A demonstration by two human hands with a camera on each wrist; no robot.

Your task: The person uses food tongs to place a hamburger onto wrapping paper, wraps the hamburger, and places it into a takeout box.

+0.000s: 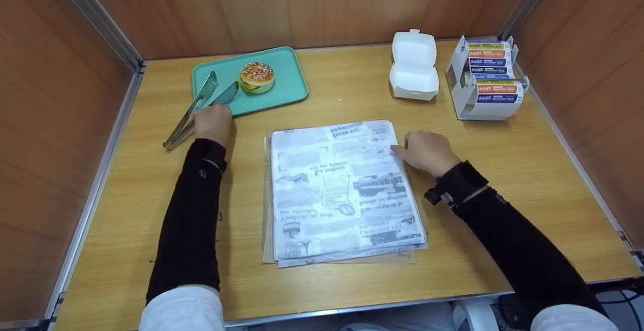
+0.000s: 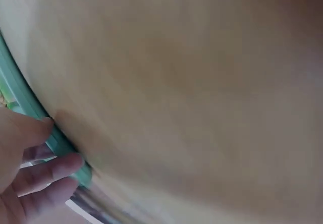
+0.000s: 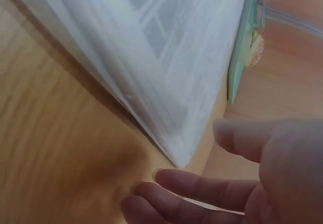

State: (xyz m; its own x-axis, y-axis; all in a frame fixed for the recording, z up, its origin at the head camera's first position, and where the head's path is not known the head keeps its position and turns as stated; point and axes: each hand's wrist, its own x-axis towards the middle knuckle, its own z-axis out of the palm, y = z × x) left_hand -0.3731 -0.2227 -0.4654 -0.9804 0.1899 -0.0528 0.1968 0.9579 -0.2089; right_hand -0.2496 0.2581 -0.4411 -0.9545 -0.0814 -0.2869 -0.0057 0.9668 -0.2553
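Note:
My left hand (image 1: 214,122) is over the metal tongs (image 1: 206,89), at the front left corner of a green tray (image 1: 289,77). In the left wrist view, its loosely bent fingers (image 2: 50,171) lie by the tray rim (image 2: 60,143), thumb apart from them; part of the tongs is hidden. The tongs lean across the tray edge, tips beside a sesame-bun burger (image 1: 257,77). My right hand (image 1: 427,151) is at the far right corner of a stack of newspaper-print sheets (image 1: 327,195). The right wrist view shows thumb and fingers spread near the corner, holding nothing.
At the back right stands an opened white foam box (image 1: 415,64). Beside it is a dispenser (image 1: 460,87) with rolls of colourful labels (image 1: 498,92). A clear plastic sheet (image 1: 268,220) shows under the paper stack. Wood panels (image 1: 322,9) border the table.

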